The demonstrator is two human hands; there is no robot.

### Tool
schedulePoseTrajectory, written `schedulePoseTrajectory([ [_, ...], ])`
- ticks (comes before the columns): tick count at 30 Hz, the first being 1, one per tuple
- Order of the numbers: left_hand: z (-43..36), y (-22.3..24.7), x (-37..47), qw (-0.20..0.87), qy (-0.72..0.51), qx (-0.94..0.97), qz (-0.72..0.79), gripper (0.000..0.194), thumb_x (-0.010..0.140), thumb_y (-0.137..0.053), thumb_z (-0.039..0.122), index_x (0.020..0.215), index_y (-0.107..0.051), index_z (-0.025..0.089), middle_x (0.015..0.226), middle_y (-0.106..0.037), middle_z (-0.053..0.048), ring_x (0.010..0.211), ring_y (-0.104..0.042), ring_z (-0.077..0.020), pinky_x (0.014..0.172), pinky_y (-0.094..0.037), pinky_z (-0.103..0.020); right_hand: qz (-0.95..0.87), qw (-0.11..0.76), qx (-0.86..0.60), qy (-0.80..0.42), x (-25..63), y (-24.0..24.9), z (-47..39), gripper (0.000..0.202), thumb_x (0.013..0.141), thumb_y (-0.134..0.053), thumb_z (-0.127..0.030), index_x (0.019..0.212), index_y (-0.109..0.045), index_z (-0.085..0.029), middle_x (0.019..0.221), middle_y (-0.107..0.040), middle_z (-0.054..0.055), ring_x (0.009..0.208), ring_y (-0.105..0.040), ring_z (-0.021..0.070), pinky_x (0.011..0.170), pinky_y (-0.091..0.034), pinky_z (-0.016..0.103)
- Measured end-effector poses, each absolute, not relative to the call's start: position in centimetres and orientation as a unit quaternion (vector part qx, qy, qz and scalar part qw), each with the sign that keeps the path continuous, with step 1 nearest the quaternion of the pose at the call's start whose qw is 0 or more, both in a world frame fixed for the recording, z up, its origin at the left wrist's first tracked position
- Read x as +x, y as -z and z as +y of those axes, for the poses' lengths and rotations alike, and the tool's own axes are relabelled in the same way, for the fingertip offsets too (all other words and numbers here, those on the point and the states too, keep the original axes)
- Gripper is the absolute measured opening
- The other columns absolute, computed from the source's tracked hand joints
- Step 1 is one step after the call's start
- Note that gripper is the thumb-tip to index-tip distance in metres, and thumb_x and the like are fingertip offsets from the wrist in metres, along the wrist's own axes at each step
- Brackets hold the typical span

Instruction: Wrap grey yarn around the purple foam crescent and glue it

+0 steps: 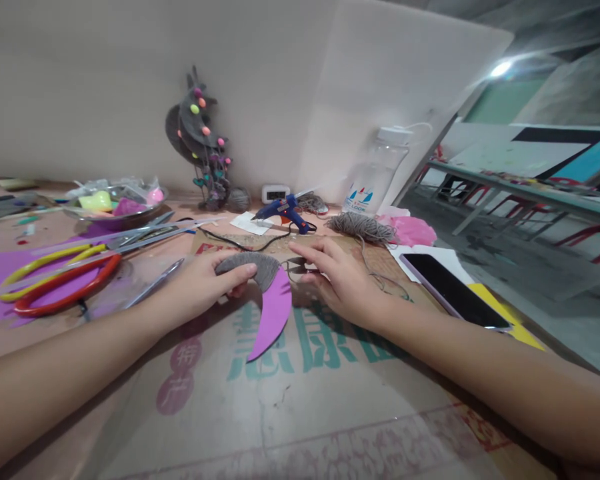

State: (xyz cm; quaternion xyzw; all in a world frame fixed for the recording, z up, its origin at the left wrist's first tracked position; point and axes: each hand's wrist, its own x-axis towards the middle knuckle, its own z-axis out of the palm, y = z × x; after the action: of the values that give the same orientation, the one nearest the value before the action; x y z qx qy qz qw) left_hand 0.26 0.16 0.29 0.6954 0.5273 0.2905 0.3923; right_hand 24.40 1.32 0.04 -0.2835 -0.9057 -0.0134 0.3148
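A purple crescent-shaped piece (274, 310) is held above the cardboard, its upper part wrapped in grey yarn (266, 268). My left hand (225, 277) pinches the wrapped end, thumb on top and fingers partly hidden beneath. Just right of the crescent, my right hand (337, 277) has its fingers bent round a strand of grey yarn that leads to the wrapped part. Something dark and narrow also shows between those fingers; its kind is unclear. The crescent's bare purple tip points down toward me.
Large scissors (60, 280) and a pen (155, 283) lie left. Behind are a bowl of craft bits (115, 217), a decorated grey crescent (197, 127) and a blue glue gun (285, 213). Yarn (363, 228), a water bottle (375, 177) and a phone (455, 291) are right.
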Motion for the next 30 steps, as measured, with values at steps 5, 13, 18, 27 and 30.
schedulePoseTrajectory([
  [5, 0.32, -0.01, 0.10, 0.386, -0.290, 0.706, 0.517, 0.041, 0.081, -0.049, 0.056, 0.065, -0.052, 0.018, 0.059, -0.054, 0.002, 0.052, -0.048, -0.0115, 0.050, -0.038, -0.023, -0.908, 0.295, -0.288, 0.073, 24.42, 0.45, 1.86, 0.036, 0.092, -0.041, -0.019, 0.128, -0.049, -0.017, 0.091, -0.062, 0.009, 0.087, -0.055, 0.0209, 0.077, -0.047, 0.037],
  [13, 0.44, 0.27, 0.04, 0.386, -0.293, 0.706, 0.517, 0.041, 0.081, -0.049, 0.057, 0.066, -0.052, 0.018, 0.059, -0.054, 0.002, 0.052, -0.048, -0.0114, 0.049, -0.037, -0.022, -0.908, 0.290, -0.260, 0.156, 24.16, 0.70, 1.96, 0.032, 0.094, -0.041, -0.020, 0.123, -0.053, -0.014, 0.084, -0.063, 0.007, 0.077, -0.054, 0.0161, 0.067, -0.048, 0.030],
  [18, 0.44, 0.12, 0.13, 0.388, -0.289, 0.701, 0.524, 0.040, 0.081, -0.050, 0.055, 0.066, -0.053, 0.018, 0.058, -0.054, 0.003, 0.051, -0.048, -0.0111, 0.049, -0.037, -0.022, -0.907, 0.291, -0.258, 0.162, 24.13, 0.84, 2.05, 0.031, 0.094, -0.042, -0.019, 0.122, -0.053, -0.013, 0.081, -0.062, 0.006, 0.075, -0.054, 0.0152, 0.066, -0.047, 0.028],
  [27, 0.47, 0.18, -0.11, 0.367, -0.280, 0.717, 0.523, 0.042, 0.081, -0.048, 0.056, 0.066, -0.053, 0.017, 0.060, -0.057, 0.002, 0.053, -0.051, -0.0112, 0.050, -0.038, -0.022, -0.909, 0.300, -0.264, 0.123, 24.10, 0.89, 2.23, 0.030, 0.095, -0.041, -0.023, 0.120, -0.056, -0.016, 0.079, -0.063, 0.004, 0.073, -0.055, 0.0141, 0.065, -0.048, 0.027],
  [30, 0.59, 0.38, -0.11, 0.387, -0.290, 0.708, 0.514, 0.041, 0.080, -0.050, 0.057, 0.067, -0.053, 0.018, 0.061, -0.056, 0.002, 0.053, -0.051, -0.0112, 0.050, -0.038, -0.022, -0.910, 0.299, -0.262, 0.118, 24.07, 0.85, 2.23, 0.030, 0.095, -0.042, -0.023, 0.119, -0.058, -0.014, 0.080, -0.064, 0.005, 0.073, -0.055, 0.0142, 0.065, -0.048, 0.027],
])
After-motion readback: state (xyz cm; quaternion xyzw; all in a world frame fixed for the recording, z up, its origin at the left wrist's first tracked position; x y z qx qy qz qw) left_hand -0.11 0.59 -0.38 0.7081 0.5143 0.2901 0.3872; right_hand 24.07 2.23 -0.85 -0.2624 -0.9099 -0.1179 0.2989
